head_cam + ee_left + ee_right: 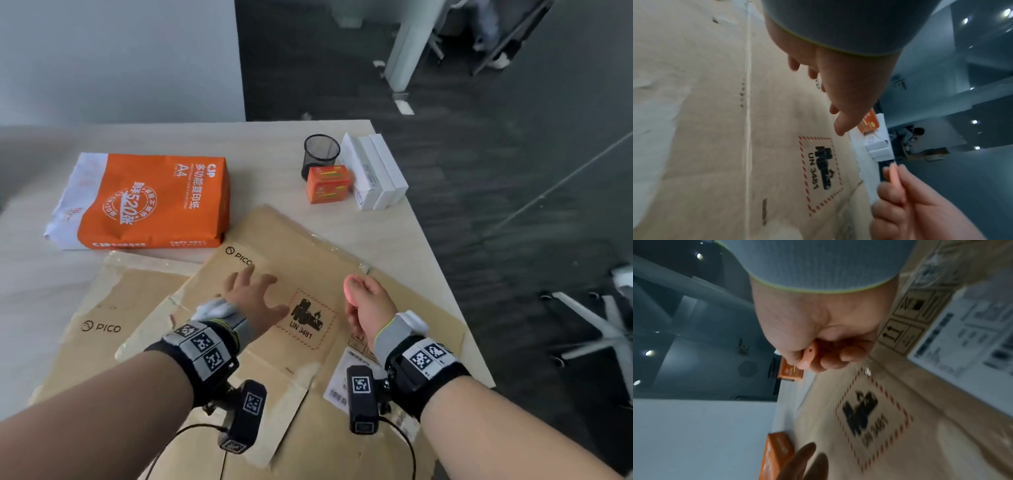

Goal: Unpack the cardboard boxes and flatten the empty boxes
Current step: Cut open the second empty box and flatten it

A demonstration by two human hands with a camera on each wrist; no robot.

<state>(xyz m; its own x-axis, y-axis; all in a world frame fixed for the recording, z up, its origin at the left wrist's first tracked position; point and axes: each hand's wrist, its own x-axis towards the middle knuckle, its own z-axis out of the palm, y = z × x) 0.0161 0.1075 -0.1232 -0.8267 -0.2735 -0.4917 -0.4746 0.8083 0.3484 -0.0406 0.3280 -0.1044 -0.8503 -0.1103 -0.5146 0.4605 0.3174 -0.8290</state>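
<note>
Two flattened brown PICO cardboard boxes lie on the table; the upper box (308,246) overlaps the lower one (113,298). My left hand (251,291) is open, fingers spread over the upper box (715,129) near the UN 3481 battery mark (306,318); whether it touches the cardboard I cannot tell. Just right of that mark, my right hand (364,298) curls its fingers round a small orange cutter (352,289). The cutter (807,356) shows between thumb and fingers in the right wrist view, above the box (869,418).
An orange A4 paper ream (147,202) lies at the back left. A black mesh pen cup (320,154), a small orange box (329,183) and white boxes (376,171) stand at the back right. The table edge (455,308) runs close to my right hand.
</note>
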